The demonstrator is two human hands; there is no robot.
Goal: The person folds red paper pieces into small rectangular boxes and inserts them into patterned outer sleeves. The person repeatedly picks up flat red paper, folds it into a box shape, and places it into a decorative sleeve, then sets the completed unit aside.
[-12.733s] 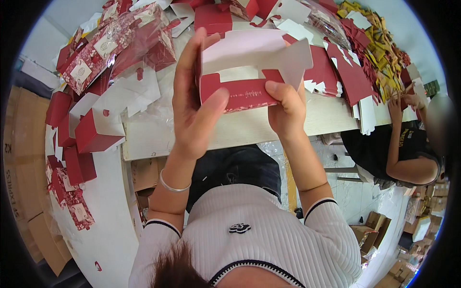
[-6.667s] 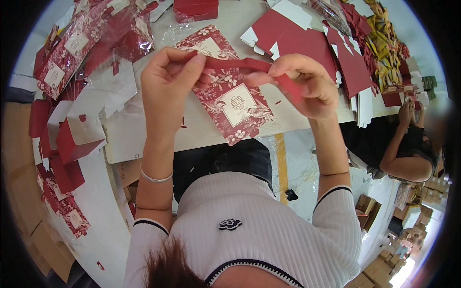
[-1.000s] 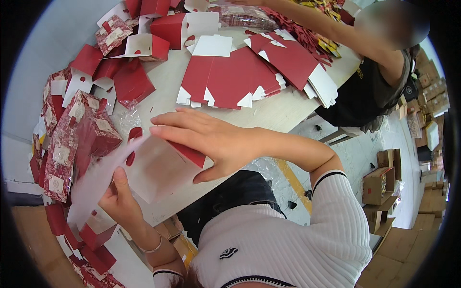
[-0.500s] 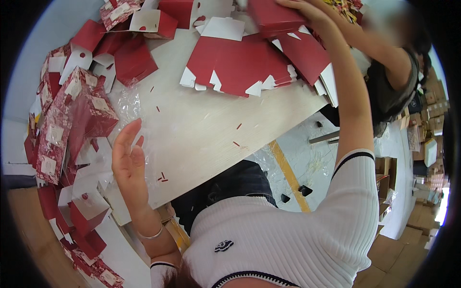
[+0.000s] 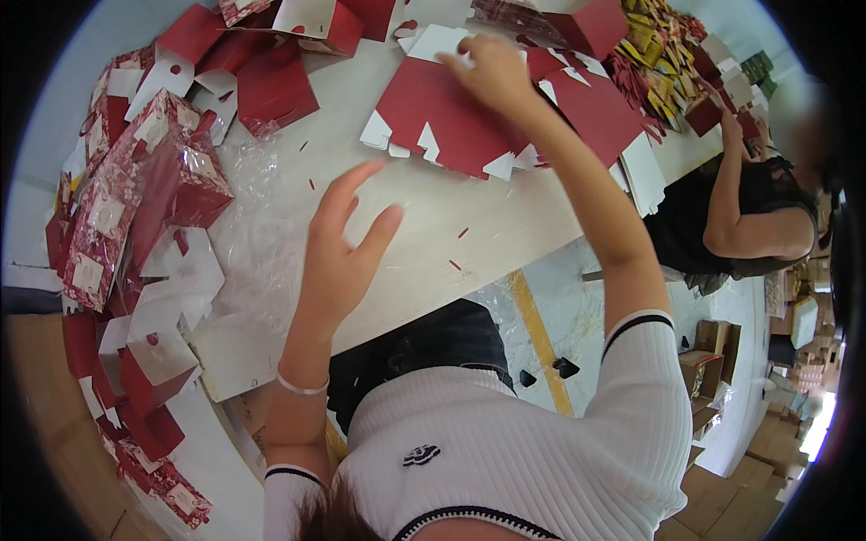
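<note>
While the left grip (image 5: 338, 263) hangs wide and empty, the right grip (image 5: 496, 79), its hold impossible to tell, is over the stacked red box blanks (image 5: 426, 97) on the desk (image 5: 424, 254), apparently fetching one, which calls for separating it cleanly.

The location is a packing workshop, indicated by flat red box blanks (image 5: 433, 99) on the desk (image 5: 505, 216) and cardboard cartons (image 5: 753, 473) lower right.

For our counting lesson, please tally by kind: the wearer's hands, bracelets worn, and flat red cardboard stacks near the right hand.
Hands: 2 (left hand, right hand)
Silver bracelet: 1
Flat red cardboard stacks: 2
Total: 5
</note>
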